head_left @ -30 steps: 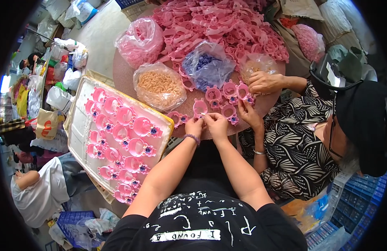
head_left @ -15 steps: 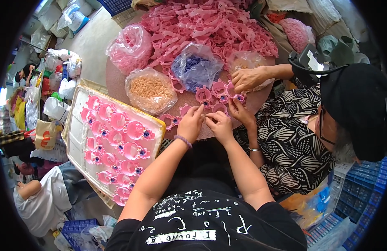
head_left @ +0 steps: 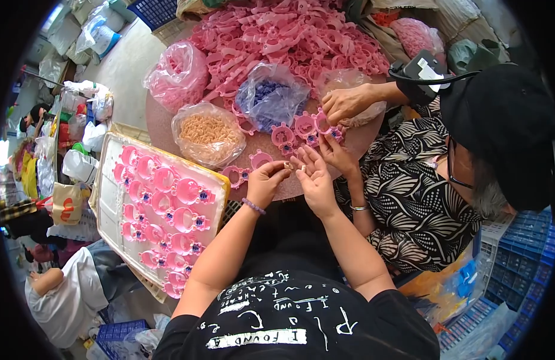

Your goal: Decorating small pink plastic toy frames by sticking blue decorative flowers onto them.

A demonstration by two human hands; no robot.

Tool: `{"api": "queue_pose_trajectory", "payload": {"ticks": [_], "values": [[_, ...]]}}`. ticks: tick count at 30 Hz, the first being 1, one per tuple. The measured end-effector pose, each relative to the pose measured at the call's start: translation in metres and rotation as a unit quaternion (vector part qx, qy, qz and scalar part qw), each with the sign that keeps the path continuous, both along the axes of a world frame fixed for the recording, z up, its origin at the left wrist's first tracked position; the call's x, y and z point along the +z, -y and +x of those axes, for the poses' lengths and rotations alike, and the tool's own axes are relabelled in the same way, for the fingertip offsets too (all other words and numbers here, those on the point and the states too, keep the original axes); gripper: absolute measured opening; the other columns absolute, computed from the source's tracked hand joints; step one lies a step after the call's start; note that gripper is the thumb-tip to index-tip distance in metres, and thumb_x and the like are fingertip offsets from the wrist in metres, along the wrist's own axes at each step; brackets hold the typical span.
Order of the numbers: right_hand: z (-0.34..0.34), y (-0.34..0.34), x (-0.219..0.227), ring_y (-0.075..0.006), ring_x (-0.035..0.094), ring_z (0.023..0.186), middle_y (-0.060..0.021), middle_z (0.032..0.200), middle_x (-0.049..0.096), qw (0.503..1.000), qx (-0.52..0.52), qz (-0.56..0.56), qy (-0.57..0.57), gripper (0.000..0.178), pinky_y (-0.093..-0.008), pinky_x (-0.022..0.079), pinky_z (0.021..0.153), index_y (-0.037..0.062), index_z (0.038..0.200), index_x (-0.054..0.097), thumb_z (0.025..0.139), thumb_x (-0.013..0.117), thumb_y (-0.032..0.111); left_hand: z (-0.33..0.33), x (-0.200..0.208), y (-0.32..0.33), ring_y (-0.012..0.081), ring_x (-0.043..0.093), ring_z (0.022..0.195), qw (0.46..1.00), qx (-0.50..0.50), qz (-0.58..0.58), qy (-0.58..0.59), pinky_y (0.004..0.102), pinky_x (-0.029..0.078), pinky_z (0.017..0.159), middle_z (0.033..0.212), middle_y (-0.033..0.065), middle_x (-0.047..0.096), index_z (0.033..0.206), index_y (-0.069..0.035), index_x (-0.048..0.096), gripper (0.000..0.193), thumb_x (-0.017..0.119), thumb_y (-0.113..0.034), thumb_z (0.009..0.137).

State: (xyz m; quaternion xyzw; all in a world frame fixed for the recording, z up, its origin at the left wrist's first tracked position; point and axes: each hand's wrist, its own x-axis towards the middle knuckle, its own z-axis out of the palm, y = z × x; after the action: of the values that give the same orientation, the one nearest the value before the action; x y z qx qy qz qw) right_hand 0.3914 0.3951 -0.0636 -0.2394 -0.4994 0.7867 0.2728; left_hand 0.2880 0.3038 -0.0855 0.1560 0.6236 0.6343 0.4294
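Note:
My left hand (head_left: 269, 183) pinches a small beige piece (head_left: 287, 165) between thumb and fingertips over the near edge of the round table. Beside it my right hand (head_left: 318, 183) is turned palm up, fingers stretched out, with another small beige piece (head_left: 302, 169) lying near the thumb. Just beyond my hands are pink ring-shaped plastic parts, one loose pink ring (head_left: 260, 159) and another pink part (head_left: 235, 175) to the left. A clear bag of beige pieces (head_left: 209, 133) stands at the left; a bag of purple-blue pieces (head_left: 270, 96) sits further back.
At right a co-worker's hands (head_left: 343, 108) handle pink parts (head_left: 305, 126) on the table. A large heap of pink parts (head_left: 289, 42) covers the back, with a bag of pink pieces (head_left: 178, 75) beside it. On the left, a white tray (head_left: 118, 210) holds rows of pink assembled parts.
My hands have moved slightly apart. The right one has opened from a pinch to palm up, and the left still pinches. The view has shifted a little.

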Motion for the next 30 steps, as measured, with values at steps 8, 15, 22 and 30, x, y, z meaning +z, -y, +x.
{"api": "queue_pose_trajectory", "payload": {"ticks": [8, 15, 22, 30], "values": [[0.004, -0.002, 0.0, -0.0131, 0.06, 0.09, -0.0081, 0.098, 0.062, 0.997, -0.031, -0.065, 0.022, 0.034, -0.0236, 0.048, 0.081, -0.0027, 0.115, 0.047, 0.083, 0.058, -0.001, 0.007, 0.017, 0.007, 0.0107, 0.06, 0.081, 0.996, 0.042, 0.03, 0.068, 0.0217, 0.048, 0.069, 0.092, 0.005, 0.064, 0.1, 0.0, 0.061, 0.019, 0.063, -0.006, 0.082], [0.008, 0.001, 0.003, -0.0105, 0.061, 0.079, -0.006, 0.095, 0.063, 0.986, 0.008, -0.168, 0.014, 0.017, -0.0215, 0.05, 0.073, 0.0022, 0.1, 0.057, 0.083, 0.06, 0.004, 0.0, 0.019, 0.014, 0.011, 0.06, 0.082, 0.996, 0.041, 0.071, 0.046, 0.0222, 0.049, 0.072, 0.092, 0.0063, 0.065, 0.101, 0.0, 0.062, 0.02, 0.063, -0.003, 0.081], [0.006, 0.013, 0.008, -0.013, 0.061, 0.081, -0.0062, 0.093, 0.063, 0.964, 0.047, -0.257, -0.044, 0.018, -0.0223, 0.05, 0.075, 0.0031, 0.099, 0.058, 0.082, 0.06, 0.0, -0.005, 0.029, 0.011, 0.0132, 0.061, 0.086, 0.993, 0.033, 0.113, 0.031, 0.023, 0.049, 0.077, 0.095, 0.0092, 0.064, 0.104, 0.004, 0.06, 0.023, 0.06, 0.002, 0.081], [0.0, 0.021, 0.015, -0.0104, 0.058, 0.083, -0.005, 0.092, 0.063, 0.996, -0.012, -0.068, -0.052, 0.015, -0.0209, 0.047, 0.078, 0.0005, 0.094, 0.063, 0.08, 0.062, -0.002, -0.005, 0.039, 0.012, 0.0128, 0.061, 0.085, 0.995, 0.031, 0.083, -0.033, 0.0229, 0.05, 0.075, 0.095, 0.0089, 0.064, 0.103, 0.003, 0.062, 0.022, 0.06, 0.003, 0.081]]}}
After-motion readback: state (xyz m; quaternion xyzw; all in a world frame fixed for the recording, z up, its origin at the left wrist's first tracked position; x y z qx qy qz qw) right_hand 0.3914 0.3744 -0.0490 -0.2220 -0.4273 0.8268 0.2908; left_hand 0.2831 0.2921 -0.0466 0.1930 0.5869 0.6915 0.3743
